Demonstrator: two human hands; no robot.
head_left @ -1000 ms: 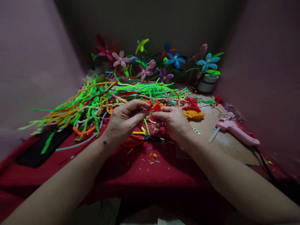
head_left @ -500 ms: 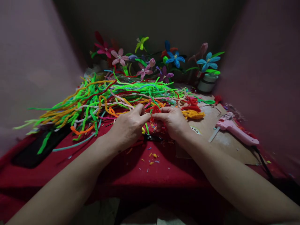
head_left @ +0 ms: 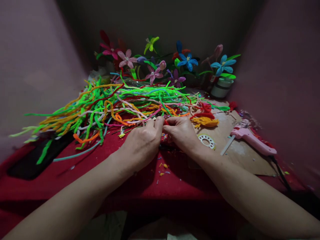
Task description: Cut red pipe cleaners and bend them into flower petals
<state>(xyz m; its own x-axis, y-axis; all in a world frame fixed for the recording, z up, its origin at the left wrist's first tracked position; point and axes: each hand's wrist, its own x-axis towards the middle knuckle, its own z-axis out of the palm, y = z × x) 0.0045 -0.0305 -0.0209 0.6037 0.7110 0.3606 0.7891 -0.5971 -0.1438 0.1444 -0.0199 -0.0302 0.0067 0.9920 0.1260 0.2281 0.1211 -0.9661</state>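
Note:
Over the front middle of the table, my left hand and my right hand meet with their fingertips together. Between them shows a small bit of a red pipe cleaner piece, pinched by both hands; most of it is hidden behind the fingers. My left hand is closed with its back toward me, and my right thumb and forefinger press on the piece from the right. Just beyond the fingers lies a heap of loose pipe cleaners in green, orange, pink and red.
A pink glue gun rests on a brown board at the right, near a white ring with holes. Bundled yellow pipe cleaners lie beside it. Pipe-cleaner flowers and a jar stand behind. Scraps dot the red cloth.
My left hand has turned so its back faces me more, and its fingers cover more of the red piece. My right hand has shifted slightly, uncovering more of the white ring.

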